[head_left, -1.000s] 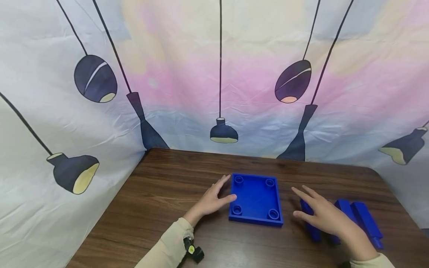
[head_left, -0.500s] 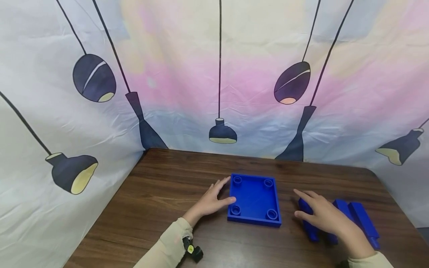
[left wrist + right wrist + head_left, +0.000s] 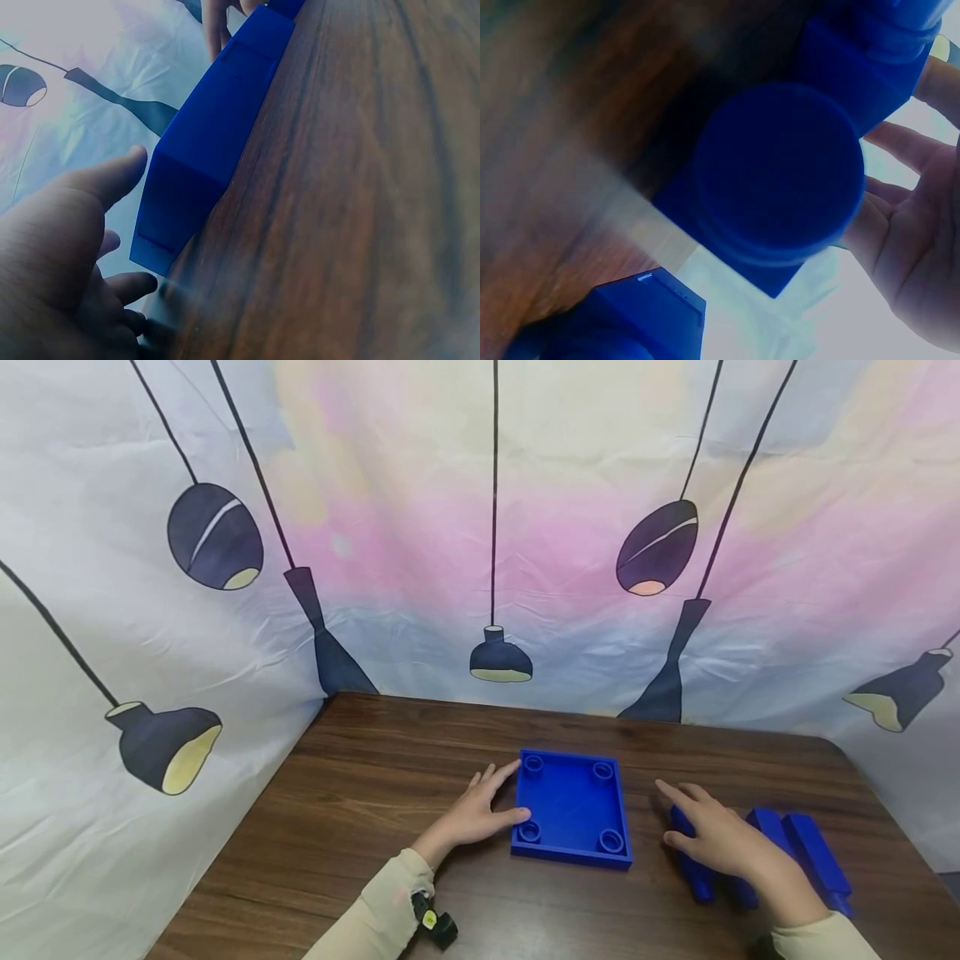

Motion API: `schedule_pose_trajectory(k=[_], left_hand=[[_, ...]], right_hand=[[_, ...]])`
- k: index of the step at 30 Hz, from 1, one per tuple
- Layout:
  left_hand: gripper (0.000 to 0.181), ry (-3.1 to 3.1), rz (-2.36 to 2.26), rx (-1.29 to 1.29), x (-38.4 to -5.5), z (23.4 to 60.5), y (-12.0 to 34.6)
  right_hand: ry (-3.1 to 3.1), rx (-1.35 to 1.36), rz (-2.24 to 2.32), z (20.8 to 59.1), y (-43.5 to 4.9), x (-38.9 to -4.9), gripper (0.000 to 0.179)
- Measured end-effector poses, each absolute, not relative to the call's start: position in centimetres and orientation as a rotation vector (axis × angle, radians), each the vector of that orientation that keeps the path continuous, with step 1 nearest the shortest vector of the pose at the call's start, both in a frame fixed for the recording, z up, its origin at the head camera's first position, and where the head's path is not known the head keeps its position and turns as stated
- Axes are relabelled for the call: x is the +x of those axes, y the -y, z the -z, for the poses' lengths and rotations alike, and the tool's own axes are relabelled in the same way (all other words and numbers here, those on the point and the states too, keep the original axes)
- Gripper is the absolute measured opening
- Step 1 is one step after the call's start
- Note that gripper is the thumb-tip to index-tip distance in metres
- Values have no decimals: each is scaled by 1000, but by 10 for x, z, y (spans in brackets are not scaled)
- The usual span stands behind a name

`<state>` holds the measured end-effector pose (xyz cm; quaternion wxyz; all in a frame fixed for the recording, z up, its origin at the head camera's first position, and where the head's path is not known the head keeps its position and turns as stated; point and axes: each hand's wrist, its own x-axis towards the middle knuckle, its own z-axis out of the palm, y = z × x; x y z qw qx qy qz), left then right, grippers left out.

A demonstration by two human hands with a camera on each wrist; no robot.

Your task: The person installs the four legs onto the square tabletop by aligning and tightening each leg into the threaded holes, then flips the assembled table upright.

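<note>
A blue square panel (image 3: 570, 802) with a raised rim and a ring-shaped socket in each corner lies on the table. My left hand (image 3: 468, 814) is at its left side, fingers spread, thumb tip at the rim. Whether it touches the panel (image 3: 217, 105) is unclear in the left wrist view. My right hand (image 3: 723, 839) hovers with loosely extended fingers over several blue bars with round peg ends. The nearest bar (image 3: 693, 868) lies partly under it; another bar (image 3: 817, 856) lies to its right. The right wrist view shows a round bar end (image 3: 780, 169) close up, beside the palm.
The table (image 3: 360, 785) has a dark wood-grain top. Behind it hangs a pale cloth backdrop (image 3: 420, 527) printed with lamps, which also runs along the left side. Table surface lies between the panel and the bars.
The left fingers and thumb have shifted very slightly beside the panel. The right hand has barely moved above the bars. The panel and bars stay where they were.
</note>
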<state>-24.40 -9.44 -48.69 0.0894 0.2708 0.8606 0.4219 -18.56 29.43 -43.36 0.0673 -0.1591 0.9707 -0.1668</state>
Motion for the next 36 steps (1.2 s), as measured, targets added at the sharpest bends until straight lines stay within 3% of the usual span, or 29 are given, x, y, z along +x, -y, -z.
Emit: schedule_pose_trajectory(k=[27, 36], left_hand=[[72, -2572, -1198, 822, -241, 486, 94], [73, -2588, -1165, 820, -242, 488, 94]], right_hand=[[-2877, -461, 512, 434, -294, -187, 76], [-2884, -455, 478, 435, -293, -187, 66]])
